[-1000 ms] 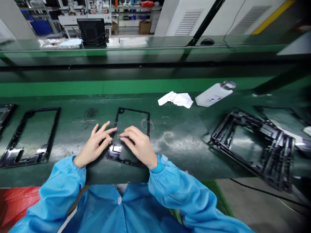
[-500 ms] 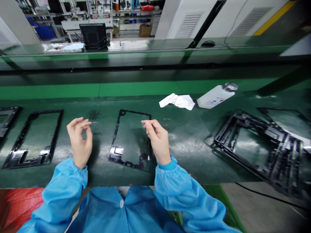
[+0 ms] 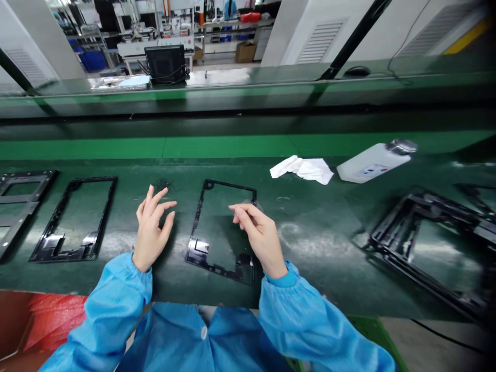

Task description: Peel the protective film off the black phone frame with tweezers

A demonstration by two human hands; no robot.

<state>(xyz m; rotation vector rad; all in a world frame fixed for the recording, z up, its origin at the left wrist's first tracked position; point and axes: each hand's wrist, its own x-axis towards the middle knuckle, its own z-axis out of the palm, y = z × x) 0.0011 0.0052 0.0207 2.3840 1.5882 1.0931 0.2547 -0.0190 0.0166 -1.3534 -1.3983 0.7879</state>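
A thin black rectangular frame (image 3: 196, 222) lies flat on the green table, a little tilted. Above its right side is my right hand (image 3: 261, 232), thumb and fingertips pinched together; whatever they hold, if anything, is too small to make out. My left hand (image 3: 153, 227) hovers left of that frame with its fingers spread and nothing visible in them. Just beyond its fingertips lies a small loose heap of tiny dark bits (image 3: 164, 184). A second black frame (image 3: 101, 217) rests further left.
At the far left is a grey-black frame (image 3: 27, 209) with crossbars. A crumpled white cloth (image 3: 306, 169) and a white bottle (image 3: 374, 163) with a metal cap lie back right. Several stacked black frames (image 3: 411, 258) occupy the right side. Red wrap (image 3: 58, 318) shows below the table's left edge.
My left hand's fingers have spread from a near pinch, and it has come closer to the middle frame. My right hand stays pinched. The view has shifted, so the table's items appear displaced.
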